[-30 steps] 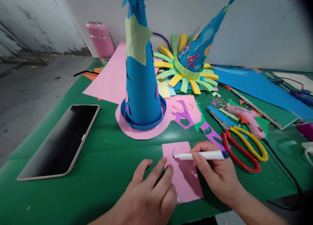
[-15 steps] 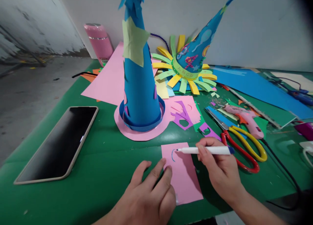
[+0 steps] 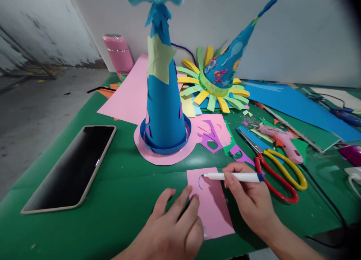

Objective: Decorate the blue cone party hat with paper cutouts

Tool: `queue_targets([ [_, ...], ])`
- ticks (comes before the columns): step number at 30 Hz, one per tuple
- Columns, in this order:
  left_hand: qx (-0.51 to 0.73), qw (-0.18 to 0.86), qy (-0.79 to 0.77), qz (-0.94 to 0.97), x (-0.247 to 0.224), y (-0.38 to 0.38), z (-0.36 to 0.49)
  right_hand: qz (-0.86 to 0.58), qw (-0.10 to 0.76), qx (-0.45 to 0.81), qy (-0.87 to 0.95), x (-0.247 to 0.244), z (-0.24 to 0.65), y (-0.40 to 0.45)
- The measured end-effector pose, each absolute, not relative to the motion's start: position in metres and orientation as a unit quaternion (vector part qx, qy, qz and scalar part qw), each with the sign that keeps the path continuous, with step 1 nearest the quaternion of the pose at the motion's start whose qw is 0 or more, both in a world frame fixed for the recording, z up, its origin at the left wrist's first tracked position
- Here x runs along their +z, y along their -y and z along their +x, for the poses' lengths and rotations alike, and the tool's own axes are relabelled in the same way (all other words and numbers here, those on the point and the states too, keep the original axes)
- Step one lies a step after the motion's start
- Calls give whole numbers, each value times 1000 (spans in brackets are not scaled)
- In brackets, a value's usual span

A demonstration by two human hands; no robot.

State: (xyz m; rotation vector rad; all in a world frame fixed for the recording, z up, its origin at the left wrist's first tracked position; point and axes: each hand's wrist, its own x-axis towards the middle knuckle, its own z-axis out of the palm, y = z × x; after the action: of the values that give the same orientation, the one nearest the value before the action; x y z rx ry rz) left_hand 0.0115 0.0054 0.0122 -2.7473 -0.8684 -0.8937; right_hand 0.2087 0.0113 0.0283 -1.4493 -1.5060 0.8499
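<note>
A pink paper rectangle (image 3: 216, 211) lies on the green table near its front edge, with a short curved blue line near its top. My left hand (image 3: 176, 222) rests on the paper's left side, fingers apart, holding nothing. In my right hand (image 3: 251, 199) is a white marker (image 3: 234, 177) with a blue end, its tip touching the paper at the curved line. Behind the paper stands a tall blue cone hat (image 3: 165, 113) with a pale green star and a pink brim. Red and yellow scissors (image 3: 270, 158) lie right of my right hand.
A phone (image 3: 72, 166) lies at the left. A pink glue gun (image 3: 284, 139), paper scraps (image 3: 211, 139) and a blue sheet (image 3: 299, 109) are at the right. Toward the wall are a second decorated cone hat (image 3: 225, 70) and a pink bottle (image 3: 119, 57).
The view has tilted up slightly, showing the fuzzy blue top of the tall hat. The marker tip has shifted a little left on the paper, at the upper end of the curved line.
</note>
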Motion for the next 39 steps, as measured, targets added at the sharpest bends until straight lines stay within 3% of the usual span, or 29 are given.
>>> queue_targets([
  [24,-308,93,289,-901,9,-4,12,-583,420,338,608,28,207,-13],
  [39,-274,80,295,-912,18,-3,10,-588,421,265,638,35,205,-15],
])
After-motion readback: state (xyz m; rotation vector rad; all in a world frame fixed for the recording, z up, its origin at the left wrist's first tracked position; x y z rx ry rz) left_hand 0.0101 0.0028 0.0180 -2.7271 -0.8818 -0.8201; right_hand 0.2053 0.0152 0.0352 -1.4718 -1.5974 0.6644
